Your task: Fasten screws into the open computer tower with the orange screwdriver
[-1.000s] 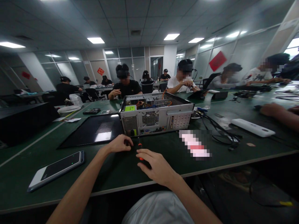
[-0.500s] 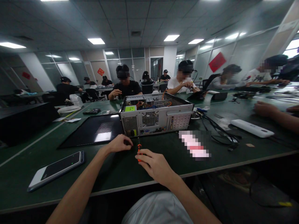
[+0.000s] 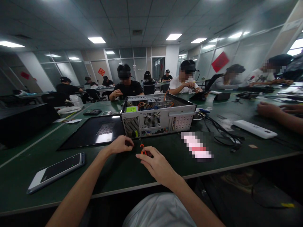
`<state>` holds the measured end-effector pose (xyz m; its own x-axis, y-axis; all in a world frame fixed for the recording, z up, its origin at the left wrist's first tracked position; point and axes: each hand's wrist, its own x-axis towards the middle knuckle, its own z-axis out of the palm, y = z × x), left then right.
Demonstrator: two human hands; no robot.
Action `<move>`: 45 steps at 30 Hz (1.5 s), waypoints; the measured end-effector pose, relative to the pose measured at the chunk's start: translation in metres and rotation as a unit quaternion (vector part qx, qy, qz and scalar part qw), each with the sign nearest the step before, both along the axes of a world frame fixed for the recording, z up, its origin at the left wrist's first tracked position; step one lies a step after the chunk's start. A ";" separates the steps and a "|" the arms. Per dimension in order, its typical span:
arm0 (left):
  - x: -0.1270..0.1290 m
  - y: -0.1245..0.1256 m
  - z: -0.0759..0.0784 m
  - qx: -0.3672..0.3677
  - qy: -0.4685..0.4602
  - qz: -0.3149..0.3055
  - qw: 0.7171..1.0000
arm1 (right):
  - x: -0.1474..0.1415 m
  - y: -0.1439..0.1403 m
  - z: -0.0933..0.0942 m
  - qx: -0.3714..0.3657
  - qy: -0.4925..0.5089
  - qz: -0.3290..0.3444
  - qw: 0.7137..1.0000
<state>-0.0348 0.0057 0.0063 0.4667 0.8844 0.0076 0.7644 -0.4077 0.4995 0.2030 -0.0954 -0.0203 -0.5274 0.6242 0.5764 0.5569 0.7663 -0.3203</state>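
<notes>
Head view shows the green table [image 3: 165, 164] spread before me, with the opened computer case [image 3: 157, 118] at 12 o'clock, its rear panel facing me. A black side panel [image 3: 94, 132] lies flat at 10 o'clock, and a phone [image 3: 56, 171] rests at 8 o'clock near the table's edge. My right hand [image 3: 157, 165] grasps the orange-handled screwdriver [image 3: 142, 148], which sits just in front of the case. My left hand [image 3: 121, 145] is curled closed beside it, knuckles on the table.
</notes>
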 end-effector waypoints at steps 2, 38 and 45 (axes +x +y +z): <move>-0.001 0.001 -0.001 0.002 0.000 -0.004 1.000 | 0.000 0.000 0.000 -0.018 0.024 0.006 1.000; 0.002 -0.001 -0.002 0.026 -0.008 0.007 1.000 | -0.023 -0.004 0.009 -0.075 -0.072 -0.220 0.970; 0.001 0.002 -0.003 0.036 -0.012 0.000 0.999 | -0.038 -0.006 0.017 -0.163 -0.156 -0.282 0.932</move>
